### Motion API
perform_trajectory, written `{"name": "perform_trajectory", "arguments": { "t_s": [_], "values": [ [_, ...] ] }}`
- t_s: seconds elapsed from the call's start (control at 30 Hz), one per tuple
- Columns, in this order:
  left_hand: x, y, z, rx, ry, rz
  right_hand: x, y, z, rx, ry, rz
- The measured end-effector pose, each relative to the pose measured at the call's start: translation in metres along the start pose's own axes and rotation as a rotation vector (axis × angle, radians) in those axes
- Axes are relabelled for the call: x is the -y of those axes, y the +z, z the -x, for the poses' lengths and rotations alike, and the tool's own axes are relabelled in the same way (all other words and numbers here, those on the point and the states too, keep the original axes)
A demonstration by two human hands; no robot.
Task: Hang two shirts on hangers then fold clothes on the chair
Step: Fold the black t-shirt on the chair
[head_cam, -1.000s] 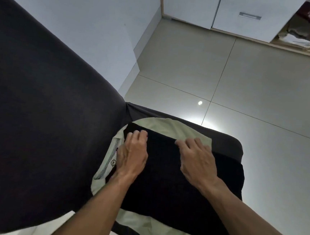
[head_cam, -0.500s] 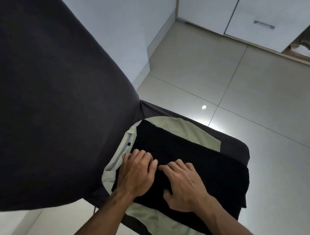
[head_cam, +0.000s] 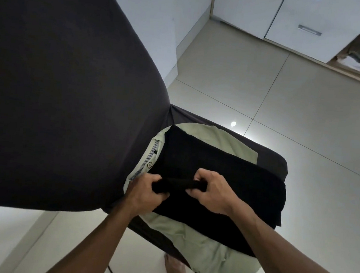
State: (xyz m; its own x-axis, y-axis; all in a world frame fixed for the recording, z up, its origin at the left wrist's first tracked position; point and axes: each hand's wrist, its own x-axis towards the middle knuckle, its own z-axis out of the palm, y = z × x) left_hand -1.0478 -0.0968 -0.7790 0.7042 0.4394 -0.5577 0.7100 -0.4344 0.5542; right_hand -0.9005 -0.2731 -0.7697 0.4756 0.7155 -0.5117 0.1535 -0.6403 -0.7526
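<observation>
- Both hands, left (head_cam: 146, 191) & right (head_cam: 210, 194), pinch a raised fold of black cloth (head_cam: 225, 175).
- Cloth lies on pale green shirt (head_cam: 200, 247), atop dark chair (head_cam: 266, 157) seat.

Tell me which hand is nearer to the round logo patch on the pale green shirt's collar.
Left. The left hand grips the black garment just below and beside the logo patch. The right hand grips the same fold farther out, over the middle of the chair seat.

Glossy beige floor tiles (head_cam: 234, 80), light glare; white cabinets (head_cam: 294, 18); pale wall (head_cam: 155, 10).
</observation>
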Motion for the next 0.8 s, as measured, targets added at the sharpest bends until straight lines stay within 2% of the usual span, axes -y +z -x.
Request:
{"name": "perform_trajectory", "arguments": {
  "t_s": [0.17, 0.23, 0.3, 0.37, 0.5, 0.57, 0.67, 0.8],
  "values": [
    [-0.022, -0.026, -0.017, -0.046, -0.112, 0.515, 0.001, -0.015, 0.000, -0.141, 0.109, -0.335],
    [-0.035, -0.028, -0.029, -0.063, -0.090, 0.613, -0.001, -0.020, -0.001, -0.142, 0.182, -0.444],
    [-0.045, -0.023, -0.038, -0.006, -0.108, 0.641, -0.004, -0.021, -0.003, -0.120, 0.228, -0.475],
    [-0.051, -0.013, -0.044, 0.021, -0.139, 0.577, -0.006, -0.016, -0.005, -0.164, 0.235, -0.326],
    [-0.051, 0.004, -0.041, -0.113, -0.139, 0.394, -0.006, 0.001, -0.008, -0.301, 0.211, 0.100],
    [-0.043, 0.010, -0.039, -0.156, -0.141, 0.329, -0.009, 0.004, -0.008, -0.343, 0.164, 0.171],
    [-0.034, 0.013, -0.039, -0.161, -0.152, 0.300, -0.016, -0.001, -0.005, -0.307, 0.139, 0.035],
    [-0.038, 0.015, -0.041, -0.165, -0.129, 0.220, -0.028, -0.015, 0.001, -0.259, 0.175, -0.302]
  ]
}}
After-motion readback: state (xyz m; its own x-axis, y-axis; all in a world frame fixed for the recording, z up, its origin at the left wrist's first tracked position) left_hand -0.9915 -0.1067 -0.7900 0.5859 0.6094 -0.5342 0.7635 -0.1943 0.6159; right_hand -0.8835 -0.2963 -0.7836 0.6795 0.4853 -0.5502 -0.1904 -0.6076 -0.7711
